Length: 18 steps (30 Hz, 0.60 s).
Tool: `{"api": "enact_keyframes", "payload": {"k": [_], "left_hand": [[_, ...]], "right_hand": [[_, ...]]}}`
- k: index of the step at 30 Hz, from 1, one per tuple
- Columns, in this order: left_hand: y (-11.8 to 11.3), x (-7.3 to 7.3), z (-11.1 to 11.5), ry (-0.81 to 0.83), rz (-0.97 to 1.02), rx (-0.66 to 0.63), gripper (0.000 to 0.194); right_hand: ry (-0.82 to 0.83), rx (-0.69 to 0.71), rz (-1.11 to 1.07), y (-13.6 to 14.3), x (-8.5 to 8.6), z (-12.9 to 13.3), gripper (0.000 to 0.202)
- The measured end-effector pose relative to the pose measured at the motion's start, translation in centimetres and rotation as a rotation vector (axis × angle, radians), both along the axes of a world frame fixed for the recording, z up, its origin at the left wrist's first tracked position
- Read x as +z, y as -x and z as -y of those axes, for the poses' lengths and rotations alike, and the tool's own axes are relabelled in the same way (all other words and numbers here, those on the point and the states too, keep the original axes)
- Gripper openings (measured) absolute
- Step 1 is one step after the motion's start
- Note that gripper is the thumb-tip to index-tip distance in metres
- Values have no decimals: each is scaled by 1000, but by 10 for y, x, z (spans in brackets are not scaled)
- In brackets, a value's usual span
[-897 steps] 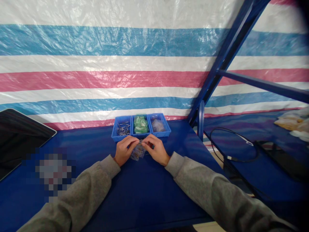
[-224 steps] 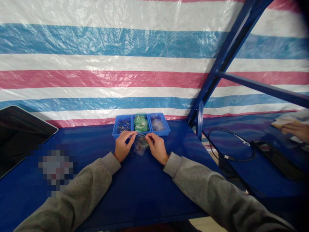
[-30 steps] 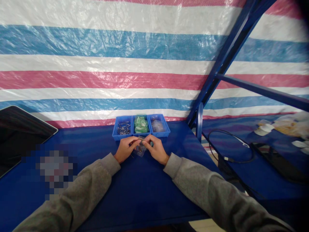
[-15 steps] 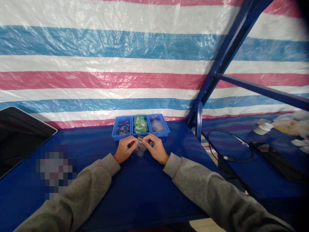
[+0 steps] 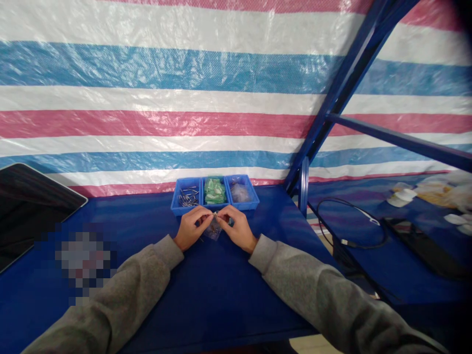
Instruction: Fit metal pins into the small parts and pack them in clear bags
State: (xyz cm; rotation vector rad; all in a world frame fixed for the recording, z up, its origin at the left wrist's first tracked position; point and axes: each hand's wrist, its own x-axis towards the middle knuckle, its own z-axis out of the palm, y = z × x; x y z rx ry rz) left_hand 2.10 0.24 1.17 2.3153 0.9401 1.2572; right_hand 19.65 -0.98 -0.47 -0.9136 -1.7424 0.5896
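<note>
My left hand (image 5: 192, 226) and my right hand (image 5: 238, 228) meet just in front of the bins, thumbs and forefingers pinching the top edge of a small clear plastic bag (image 5: 213, 233). Something small and brownish shows inside the bag, too small to name. Behind my hands stand three joined blue bins. Thin metal pieces lie in the left bin (image 5: 187, 195), green packets (image 5: 215, 191) fill the middle one, and clear plastic bags (image 5: 239, 192) lie in the right one. A bit of something greenish by my right palm is mostly hidden.
A dark screen with a pale rim (image 5: 37, 211) stands at the left, near a blurred-out patch. To the right rise blue metal frame bars (image 5: 334, 105). Beyond them, a black cable (image 5: 320, 226), a dark flat device (image 5: 424, 246) and yellowish bags (image 5: 435, 191) lie on another blue surface.
My fingertips have drawn closer together at the bag's top, covering more of it. The bag stays between both hands, and the bins have not moved.
</note>
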Motion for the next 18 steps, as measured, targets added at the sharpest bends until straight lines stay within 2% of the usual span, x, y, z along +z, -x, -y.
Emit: {"api": "enact_keyframes", "payload": {"k": [8,18], "left_hand": [[0,2,2,35,-5,-17,16],[0,-1,0,28,-32,-23,15]], "right_hand": [[4,-44,39,1,-3,-2,5],[-8,-6,85,2,-5,-1,14]]}}
